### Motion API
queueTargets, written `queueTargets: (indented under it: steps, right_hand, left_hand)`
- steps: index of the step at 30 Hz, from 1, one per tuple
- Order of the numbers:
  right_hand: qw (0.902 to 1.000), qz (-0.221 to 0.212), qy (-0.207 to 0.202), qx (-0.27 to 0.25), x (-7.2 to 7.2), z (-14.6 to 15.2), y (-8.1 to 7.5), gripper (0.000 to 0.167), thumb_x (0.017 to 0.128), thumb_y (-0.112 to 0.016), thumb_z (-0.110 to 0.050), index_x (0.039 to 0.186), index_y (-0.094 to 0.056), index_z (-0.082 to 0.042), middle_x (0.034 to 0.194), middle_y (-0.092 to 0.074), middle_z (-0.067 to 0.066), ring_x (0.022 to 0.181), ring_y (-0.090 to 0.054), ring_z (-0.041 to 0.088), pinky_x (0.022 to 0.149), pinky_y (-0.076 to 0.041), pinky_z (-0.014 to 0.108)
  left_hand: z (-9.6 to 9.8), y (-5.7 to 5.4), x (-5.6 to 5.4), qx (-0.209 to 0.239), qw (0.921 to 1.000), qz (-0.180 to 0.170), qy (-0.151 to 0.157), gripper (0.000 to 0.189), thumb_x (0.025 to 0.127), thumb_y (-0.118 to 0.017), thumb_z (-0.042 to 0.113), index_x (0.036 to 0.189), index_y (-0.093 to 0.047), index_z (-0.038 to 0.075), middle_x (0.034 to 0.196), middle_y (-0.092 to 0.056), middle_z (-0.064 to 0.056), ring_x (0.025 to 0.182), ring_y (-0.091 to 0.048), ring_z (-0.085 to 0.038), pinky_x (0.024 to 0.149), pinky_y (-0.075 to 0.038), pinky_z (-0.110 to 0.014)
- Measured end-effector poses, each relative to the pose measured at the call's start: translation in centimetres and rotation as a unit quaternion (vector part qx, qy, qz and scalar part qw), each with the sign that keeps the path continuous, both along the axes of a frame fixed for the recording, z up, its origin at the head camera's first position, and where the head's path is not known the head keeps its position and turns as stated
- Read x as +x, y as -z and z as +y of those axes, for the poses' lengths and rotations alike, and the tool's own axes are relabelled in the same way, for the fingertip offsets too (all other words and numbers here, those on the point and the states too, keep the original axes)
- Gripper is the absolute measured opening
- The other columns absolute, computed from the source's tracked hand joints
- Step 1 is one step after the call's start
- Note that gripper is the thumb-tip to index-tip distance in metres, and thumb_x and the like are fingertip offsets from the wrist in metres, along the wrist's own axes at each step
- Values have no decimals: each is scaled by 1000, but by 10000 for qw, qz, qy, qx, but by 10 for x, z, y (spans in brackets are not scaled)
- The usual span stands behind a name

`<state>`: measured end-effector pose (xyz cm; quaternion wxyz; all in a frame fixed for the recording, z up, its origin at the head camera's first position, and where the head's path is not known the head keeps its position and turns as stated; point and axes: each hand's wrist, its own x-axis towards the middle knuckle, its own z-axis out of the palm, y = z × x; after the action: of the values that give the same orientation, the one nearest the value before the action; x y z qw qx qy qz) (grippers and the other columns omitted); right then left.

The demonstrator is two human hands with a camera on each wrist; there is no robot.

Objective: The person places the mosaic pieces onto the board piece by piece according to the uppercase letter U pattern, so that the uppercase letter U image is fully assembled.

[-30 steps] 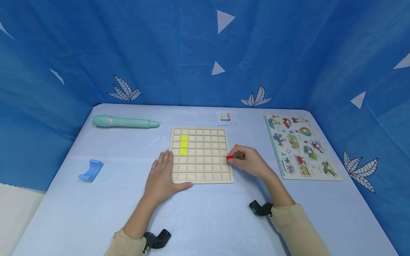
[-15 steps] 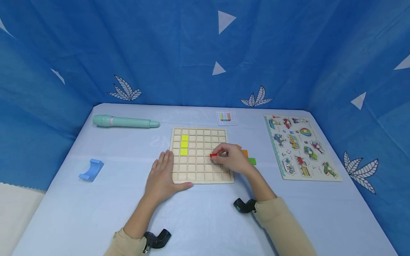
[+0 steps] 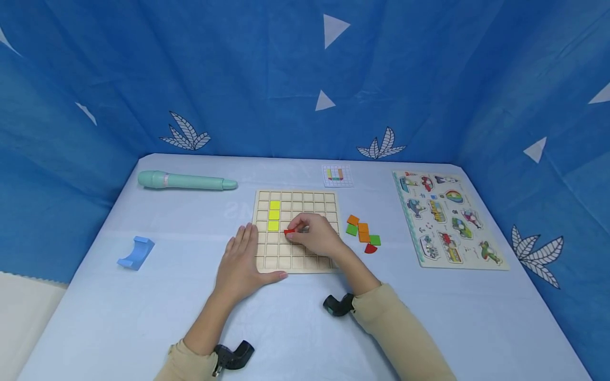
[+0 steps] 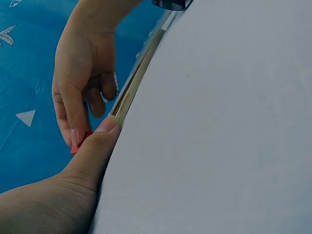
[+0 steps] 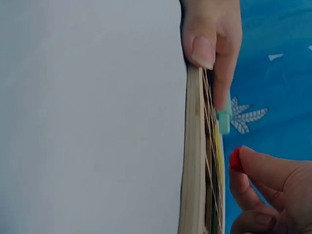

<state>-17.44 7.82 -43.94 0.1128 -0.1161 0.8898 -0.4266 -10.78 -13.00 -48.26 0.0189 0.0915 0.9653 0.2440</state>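
Observation:
A wooden grid board (image 3: 290,263) lies on the table with three yellow square tiles (image 3: 274,215) in a column in its left part. My left hand (image 3: 237,269) rests against the board's left edge, fingers straight, with the thumb along the front edge. Thumb and fingers of my right hand (image 3: 315,234) pinch a small red tile (image 5: 236,160) over the board, just right of and below the lowest yellow tile. Most of that red tile's outline is hidden by the fingertips. In the left wrist view, the same red tile (image 4: 78,146) shows past the left thumb.
Right of the board lie orange tiles (image 3: 364,233), green tiles (image 3: 375,240) and a red rounded piece (image 3: 370,248). A pattern card (image 3: 338,175) is behind the board, a picture puzzle (image 3: 450,219) far right. A green microphone-shaped toy (image 3: 188,181) and blue curved block (image 3: 136,254) lie left.
My right hand has carried the red tile leftward from the board's right edge to near the yellow column, uncovering the loose tiles. The left hand has stayed in place.

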Motion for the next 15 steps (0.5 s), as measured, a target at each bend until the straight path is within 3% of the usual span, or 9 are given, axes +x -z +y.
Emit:
queueTargets:
  steps: [15]
  right_hand:
    - [9994, 127, -188, 262, 4, -36, 5, 7, 88, -76, -24, 89, -69, -23, 81, -66, -8, 74, -59, 10, 67, -48, 23]
  left_hand:
    - [0, -1, 0, -87, 9999, 49, 29, 137, 66, -67, 84, 158, -11, 0, 167, -10, -17, 156, -7, -33, 126, -11, -52]
